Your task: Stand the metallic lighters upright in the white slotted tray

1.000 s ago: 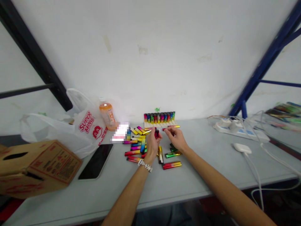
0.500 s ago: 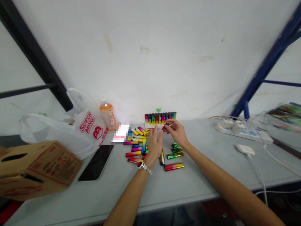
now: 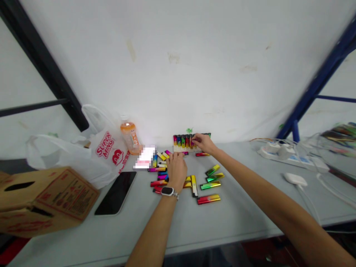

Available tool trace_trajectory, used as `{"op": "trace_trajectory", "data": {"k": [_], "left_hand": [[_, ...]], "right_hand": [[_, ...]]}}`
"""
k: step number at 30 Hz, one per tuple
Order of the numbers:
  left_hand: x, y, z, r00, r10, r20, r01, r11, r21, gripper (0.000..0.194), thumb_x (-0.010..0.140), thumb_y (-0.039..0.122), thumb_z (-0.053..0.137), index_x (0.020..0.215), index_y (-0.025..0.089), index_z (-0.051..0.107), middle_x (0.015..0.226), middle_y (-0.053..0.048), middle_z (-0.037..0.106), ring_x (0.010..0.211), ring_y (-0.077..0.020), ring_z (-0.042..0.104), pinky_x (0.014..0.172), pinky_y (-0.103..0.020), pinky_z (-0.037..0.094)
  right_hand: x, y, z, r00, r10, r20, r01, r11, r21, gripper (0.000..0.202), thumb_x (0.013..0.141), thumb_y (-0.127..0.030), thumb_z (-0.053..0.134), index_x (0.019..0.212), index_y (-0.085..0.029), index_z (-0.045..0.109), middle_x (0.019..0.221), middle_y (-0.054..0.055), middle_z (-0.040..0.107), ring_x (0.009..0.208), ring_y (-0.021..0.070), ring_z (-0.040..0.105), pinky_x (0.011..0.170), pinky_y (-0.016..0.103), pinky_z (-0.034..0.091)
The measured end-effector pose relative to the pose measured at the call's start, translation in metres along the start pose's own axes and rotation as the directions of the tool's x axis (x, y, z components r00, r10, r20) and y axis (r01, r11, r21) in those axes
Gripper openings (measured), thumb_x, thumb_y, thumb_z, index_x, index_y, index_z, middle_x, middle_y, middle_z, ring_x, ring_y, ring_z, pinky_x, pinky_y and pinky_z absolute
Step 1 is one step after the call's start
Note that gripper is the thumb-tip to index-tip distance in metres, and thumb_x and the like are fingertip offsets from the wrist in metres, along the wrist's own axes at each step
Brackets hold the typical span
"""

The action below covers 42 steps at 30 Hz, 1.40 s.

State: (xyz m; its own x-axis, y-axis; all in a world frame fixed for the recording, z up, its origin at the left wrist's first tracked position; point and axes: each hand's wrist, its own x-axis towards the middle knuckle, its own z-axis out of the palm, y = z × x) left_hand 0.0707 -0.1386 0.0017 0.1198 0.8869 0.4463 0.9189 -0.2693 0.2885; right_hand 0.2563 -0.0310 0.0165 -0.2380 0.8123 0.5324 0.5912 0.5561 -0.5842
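A row of upright, multicoloured lighters (image 3: pixel 183 141) with black tops stands in a pale holder (image 3: pixel 179 148) against the wall. My right hand (image 3: pixel 205 144) reaches over the row, thumb and fingers pinched on a lighter there and hiding several others. My left hand (image 3: pixel 176 171) lies palm down over the loose lighters, fingers stretched forward, gripping nothing visible. Beneath and left of it are several loose lighters, including a red one (image 3: pixel 158 183). To its right lie a yellow-and-white lighter (image 3: pixel 194 186), green-yellow lighters (image 3: pixel 210 185) and a red-gold lighter (image 3: pixel 208 199). Another red lighter (image 3: pixel 202 154) rests below my right hand.
On the left are a cardboard box (image 3: pixel 66 193), a white plastic bag (image 3: pixel 97 163), a black phone (image 3: pixel 116 193) and an orange drink bottle (image 3: pixel 129 138). A power strip (image 3: pixel 294 159) and white charger (image 3: pixel 295 179) with cables lie right. Metal posts (image 3: pixel 308 85) flank the table.
My right hand has moved forward from in front of the row onto its lighters. My left hand has drawn back from near the holder, and its fingers have flattened over the pile.
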Motion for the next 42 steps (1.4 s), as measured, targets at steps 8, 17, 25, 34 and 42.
{"op": "trace_trajectory", "data": {"k": [8, 17, 25, 34, 42], "left_hand": [[0.008, -0.003, 0.014, 0.999, -0.006, 0.046, 0.001, 0.994, 0.106, 0.031, 0.09, 0.011, 0.043, 0.112, 0.014, 0.065, 0.117, -0.018, 0.064, 0.116, -0.0352, 0.051, 0.097, -0.05, 0.038], [0.009, -0.006, 0.021, 0.995, 0.065, 0.07, -0.074, 0.988, 0.137, 0.028, 0.086, 0.016, 0.053, 0.11, 0.016, 0.067, 0.117, -0.016, 0.063, 0.117, -0.0343, 0.049, 0.099, -0.05, 0.036], [0.011, 0.0, 0.014, 0.984, 0.102, 0.148, -0.119, 0.987, 0.11, 0.026, 0.086, 0.019, 0.058, 0.111, 0.019, 0.065, 0.12, -0.011, 0.061, 0.118, -0.0287, 0.05, 0.101, -0.044, 0.036], [0.011, 0.002, 0.015, 0.96, 0.19, 0.206, -0.205, 0.977, 0.053, 0.017, 0.096, 0.023, 0.048, 0.107, 0.015, 0.058, 0.115, -0.014, 0.065, 0.113, -0.0291, 0.054, 0.098, -0.045, 0.04], [0.003, 0.016, 0.009, 0.972, 0.236, -0.003, -0.162, 0.658, -0.736, 0.024, 0.102, 0.039, 0.037, 0.116, 0.021, 0.045, 0.093, -0.004, 0.063, 0.08, -0.0152, 0.061, 0.077, -0.029, 0.049]], "right_hand": [[0.02, 0.009, -0.012, 0.994, -0.032, 0.108, 0.03, 0.999, 0.018, 0.011, 0.079, -0.018, 0.06, 0.082, -0.016, 0.071, 0.074, 0.001, 0.071, 0.066, 0.0136, 0.06, 0.065, 0.025, 0.045], [0.027, 0.015, -0.008, 0.985, -0.035, 0.167, 0.047, 0.997, -0.068, 0.013, 0.081, -0.014, 0.062, 0.084, -0.016, 0.074, 0.071, 0.0, 0.069, 0.064, 0.0137, 0.06, 0.065, 0.025, 0.045], [-0.001, 0.005, 0.0, 0.995, -0.099, 0.02, 0.1, 0.933, -0.346, 0.028, 0.088, -0.025, 0.063, 0.113, -0.02, 0.074, 0.104, 0.009, 0.049, 0.093, 0.0202, 0.059, 0.093, 0.036, 0.048], [-0.055, -0.023, 0.002, 0.959, -0.037, -0.28, 0.001, 0.992, -0.129, 0.031, 0.089, -0.025, 0.056, 0.118, -0.018, 0.066, 0.099, 0.008, 0.05, 0.095, 0.0223, 0.056, 0.092, 0.039, 0.049], [-0.089, -0.057, -0.005, 0.905, 0.101, -0.414, -0.036, 0.986, 0.161, 0.019, 0.091, -0.029, 0.054, 0.097, -0.019, 0.068, 0.087, 0.003, 0.055, 0.068, 0.0137, 0.051, 0.066, 0.029, 0.045]]}}
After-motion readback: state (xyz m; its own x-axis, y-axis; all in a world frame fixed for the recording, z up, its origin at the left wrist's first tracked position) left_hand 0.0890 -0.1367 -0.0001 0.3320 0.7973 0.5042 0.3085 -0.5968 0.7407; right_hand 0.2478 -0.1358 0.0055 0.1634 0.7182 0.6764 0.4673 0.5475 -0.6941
